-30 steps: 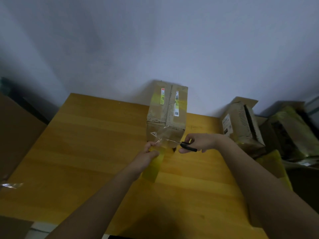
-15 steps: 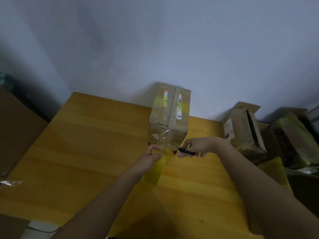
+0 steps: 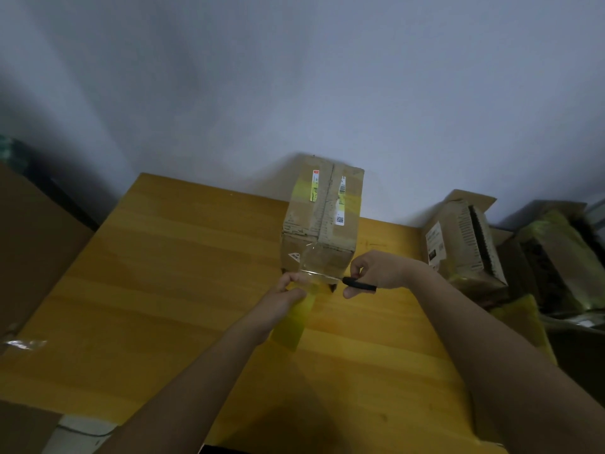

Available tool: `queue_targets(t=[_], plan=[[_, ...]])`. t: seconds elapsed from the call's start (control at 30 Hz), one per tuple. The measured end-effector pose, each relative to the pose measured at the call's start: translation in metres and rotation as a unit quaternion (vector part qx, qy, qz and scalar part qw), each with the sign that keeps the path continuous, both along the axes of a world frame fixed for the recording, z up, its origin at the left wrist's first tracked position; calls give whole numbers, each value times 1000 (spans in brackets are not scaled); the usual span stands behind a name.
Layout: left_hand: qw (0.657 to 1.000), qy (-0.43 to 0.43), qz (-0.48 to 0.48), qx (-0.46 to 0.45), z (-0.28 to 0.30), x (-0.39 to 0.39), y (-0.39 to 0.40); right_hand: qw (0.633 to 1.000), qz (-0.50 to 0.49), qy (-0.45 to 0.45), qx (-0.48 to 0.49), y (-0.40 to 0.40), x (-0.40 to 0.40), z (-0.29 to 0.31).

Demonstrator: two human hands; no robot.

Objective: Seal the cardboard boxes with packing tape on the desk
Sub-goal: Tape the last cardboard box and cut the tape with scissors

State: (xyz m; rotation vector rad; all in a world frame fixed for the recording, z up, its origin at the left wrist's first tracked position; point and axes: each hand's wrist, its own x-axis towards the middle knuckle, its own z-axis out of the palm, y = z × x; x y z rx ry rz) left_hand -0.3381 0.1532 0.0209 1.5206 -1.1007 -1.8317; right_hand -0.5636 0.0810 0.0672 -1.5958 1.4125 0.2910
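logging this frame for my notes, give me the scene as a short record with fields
surface: wooden desk
box in work: closed box at the desk's far edge, labels on top
tape: clear tape stretched from the box's near face toward the hands
left hand: left hand pinches the tape end
right hand: right hand grips a black tool at the tape
off desk, right: open box on its side

A makeshift packing or storage room: a plain wooden bench (image 3: 163,273) set against a bare pale wall (image 3: 294,77), a labelled cardboard box (image 3: 322,217) on it at 12 o'clock, and worn opened cartons (image 3: 465,244) piled beside it at 3 o'clock.
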Motion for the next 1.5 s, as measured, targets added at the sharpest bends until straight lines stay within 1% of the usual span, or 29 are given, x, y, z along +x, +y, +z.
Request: queue_targets(t=[0.1, 0.23, 0.37, 0.47, 0.5, 0.57, 0.67, 0.8, 0.87, 0.93, 1.0, 1.07, 1.1, 1.13, 1.17, 1.2, 1.23, 1.27, 1.3, 1.33, 1.4, 1.5], plan=[[1000, -20, -10, -1, 2, 0, 1, 1000, 5, 7, -18, -1, 2, -1], [1000, -20, 0, 11, 3, 1, 1, 1000, 2, 4, -26, 1, 5, -5], [998, -48, -43, -2, 2, 5, 2, 997, -49, 4, -67, 1, 1, -12], [998, -47, -48, -2, 1, 9, 6, 998, -27, 13, -60, 1, 1, -12], [998, -42, -35, 1, 1, 10, 7, 997, -16, 27, -65, 2, 2, -12], [999, -40, -21, -1, 0, 11, 8, 990, 19, 90, -108, 4, 3, -15], [998, -44, -42, -6, -1, 11, 8, 968, 79, 180, -155, 8, 5, -22], [998, -52, -42, -2, -3, 11, 8, 923, 160, 291, -193, 11, 8, -36], [998, -55, -40, -3, -1, 11, 9, 914, 169, 305, -206, 13, 7, -51], [998, -58, -40, -6, -1, 10, 10, 930, 139, 279, -194, 18, 3, -67], [997, -61, -47, -14, 3, 8, 12, 955, 81, 234, -166, 26, -4, -80], [996, -65, -56, -23, 6, 6, 14, 964, 35, 202, -168, 36, -7, -89], [995, -67, -61, -32, 7, 4, 15, 967, 7, 170, -190, 42, -7, -92], [994, -69, -72, -40, 8, 2, 15, 970, -34, 115, -210, 48, -6, -94], [993, -69, -84, -45, 4, 0, 15, 970, -93, 30, -221, 55, -2, -92], [991, -72, -98, -46, 2, -3, 16, 963, -160, -68, -208, 63, 3, -86], [988, -82, -122, -53, 1, -6, 16, 947, -219, -159, -170, 71, 9, -76], [982, -96, -151, -63, 1, -11, 17, 928, -263, -230, -127, 79, 14, -67], [975, -107, -182, -69, 0, -16, 17, 910, -290, -279, -99, 86, 17, -61], [969, -113, -206, -75, -2, -22, 18, 897, -305, -308, -92, 93, 18, -60], [957, -121, -247, -87, -9, -32, 19, 873, -346, -325, -113, 104, 18, -66], [946, -154, -271, -88, -24, -44, 23, 849, -404, -310, -144, 121, 15, -81]])
